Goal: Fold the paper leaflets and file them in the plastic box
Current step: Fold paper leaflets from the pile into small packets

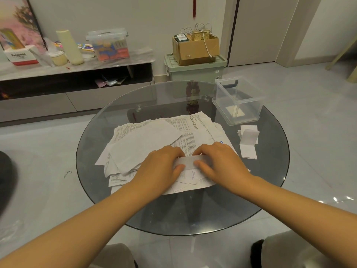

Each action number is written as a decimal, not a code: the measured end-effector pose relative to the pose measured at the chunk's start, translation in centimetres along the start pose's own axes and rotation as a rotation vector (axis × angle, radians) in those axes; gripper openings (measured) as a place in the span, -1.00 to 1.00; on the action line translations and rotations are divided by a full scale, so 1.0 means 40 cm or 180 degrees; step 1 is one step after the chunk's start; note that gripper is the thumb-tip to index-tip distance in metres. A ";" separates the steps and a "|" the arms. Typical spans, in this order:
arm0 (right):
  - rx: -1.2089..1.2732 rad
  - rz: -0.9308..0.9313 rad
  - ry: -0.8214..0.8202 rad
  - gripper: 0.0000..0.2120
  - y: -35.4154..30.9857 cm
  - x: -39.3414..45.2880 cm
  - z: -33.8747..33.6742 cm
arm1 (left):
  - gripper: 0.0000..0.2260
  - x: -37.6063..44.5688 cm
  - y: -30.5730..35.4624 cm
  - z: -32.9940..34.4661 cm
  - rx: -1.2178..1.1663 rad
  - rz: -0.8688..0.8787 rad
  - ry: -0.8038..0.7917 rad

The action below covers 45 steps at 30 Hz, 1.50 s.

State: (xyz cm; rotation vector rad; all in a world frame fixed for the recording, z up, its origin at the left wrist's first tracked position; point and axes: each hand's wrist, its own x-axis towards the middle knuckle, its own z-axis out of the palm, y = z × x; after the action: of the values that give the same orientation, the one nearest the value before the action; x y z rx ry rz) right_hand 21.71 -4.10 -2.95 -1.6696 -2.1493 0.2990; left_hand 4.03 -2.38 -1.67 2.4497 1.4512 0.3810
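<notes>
A loose pile of white printed leaflets (pixel 154 136) lies spread across the middle of the round glass table (pixel 270 190). On the pile's near edge, my left hand (pixel 160 167) and my right hand (pixel 220 161) pinch a narrow folded strip of leaflet (pixel 188 162) between thumbs and fingers, one hand at each end. A clear plastic box (pixel 238 101) stands open at the table's far right, with one folded paper lying on its bottom. Two folded leaflets (pixel 248 141) lie on the glass just in front of the box.
Behind the table stands a green storage bin (pixel 195 69) with a cardboard box (pixel 197 48) on top. A low TV cabinet (pixel 77 74) at the left carries a lidded clear container, a cream bottle and small boxes. My knees show at the bottom.
</notes>
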 end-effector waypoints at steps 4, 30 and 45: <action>-0.0159 0.0201 -0.0034 -0.67 0.000 0.015 0.011 | -0.73 0.016 0.001 0.011 -0.0008 -0.0143 0.0048; 0.0060 -0.0338 0.0025 -0.79 -0.023 -0.020 0.027 | -0.83 -0.017 0.012 -0.033 0.0312 0.0291 -0.0182; 0.1150 0.0462 0.0178 -0.83 -0.006 -0.034 0.018 | -0.77 0.020 -0.006 0.012 -0.1060 -0.0067 -0.0134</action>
State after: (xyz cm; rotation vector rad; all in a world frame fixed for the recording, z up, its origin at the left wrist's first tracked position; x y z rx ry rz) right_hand 21.46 -5.43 -3.73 -1.6008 -1.8063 0.6337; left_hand 4.37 -1.62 -2.14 2.1633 1.2786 0.5175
